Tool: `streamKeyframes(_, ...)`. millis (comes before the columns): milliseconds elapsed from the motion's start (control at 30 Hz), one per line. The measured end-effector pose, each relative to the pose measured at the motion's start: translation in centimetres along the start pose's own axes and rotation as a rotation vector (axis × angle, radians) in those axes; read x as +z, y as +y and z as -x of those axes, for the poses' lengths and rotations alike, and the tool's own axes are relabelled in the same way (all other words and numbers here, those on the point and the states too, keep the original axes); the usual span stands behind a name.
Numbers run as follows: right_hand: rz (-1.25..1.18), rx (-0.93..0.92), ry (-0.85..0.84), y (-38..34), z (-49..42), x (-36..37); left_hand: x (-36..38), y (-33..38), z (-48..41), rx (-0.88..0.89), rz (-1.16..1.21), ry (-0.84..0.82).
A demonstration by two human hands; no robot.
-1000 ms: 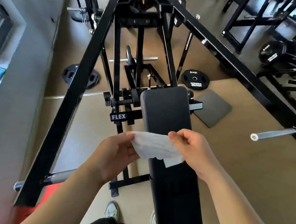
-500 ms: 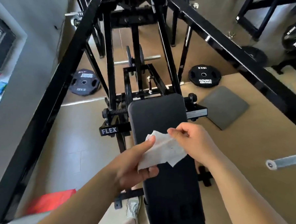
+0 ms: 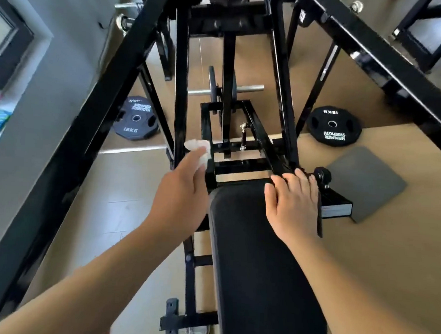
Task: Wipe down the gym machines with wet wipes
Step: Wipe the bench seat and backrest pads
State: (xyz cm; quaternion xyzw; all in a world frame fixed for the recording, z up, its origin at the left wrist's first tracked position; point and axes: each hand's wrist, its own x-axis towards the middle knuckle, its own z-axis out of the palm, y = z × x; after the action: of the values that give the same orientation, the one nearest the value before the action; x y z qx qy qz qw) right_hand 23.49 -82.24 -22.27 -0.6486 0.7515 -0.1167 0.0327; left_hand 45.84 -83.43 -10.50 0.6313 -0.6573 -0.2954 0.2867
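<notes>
Left hand (image 3: 179,198) grip pinches crumpled white wet wipe (image 3: 197,149) at fingertips, wipe up at black steel machine frame (image 3: 180,88), just left of black padded backrest (image 3: 260,271); right hand (image 3: 292,206) grip wide, fingers straight, resting flat on backrest top end; black round 15KG weight plate (image 3: 332,126) and grey square mat (image 3: 364,182) lie on floor to the right.

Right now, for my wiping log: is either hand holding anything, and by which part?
The left hand pinches the bunched wet wipe by its near side, at the fingertips. The right hand holds nothing; it rests flat on the bench pad.
</notes>
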Motion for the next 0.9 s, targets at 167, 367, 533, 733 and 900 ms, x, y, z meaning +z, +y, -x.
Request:
streamKeyframes(167, 0.085, -0.1, 0.148, 1.2, -0.9, 1.1, 8.6, -4.7, -0.5, 0.285, -0.334, -0.208)
streamKeyframes(367, 0.108, -0.25, 0.167, 2.7, -2.9, 0.8, 11.7, -5.0, -0.4, 0.324, -0.47, 0.006)
streamKeyframes(533, 0.063, -0.268, 0.229, 3.4, -2.8, 1.3, 16.1, -2.6, -0.5, 0.422, -0.481, -0.034)
streamKeyframes(733, 0.031, -0.254, 0.272, 3.2, -2.7, 1.3, 11.7, -10.5, 5.9, 0.627, -0.728, -0.11)
streamKeyframes(900, 0.03, -0.256, 0.286, 3.4, -2.7, 1.6, 13.2, -10.1, 8.0, 0.538, -0.782, -0.179)
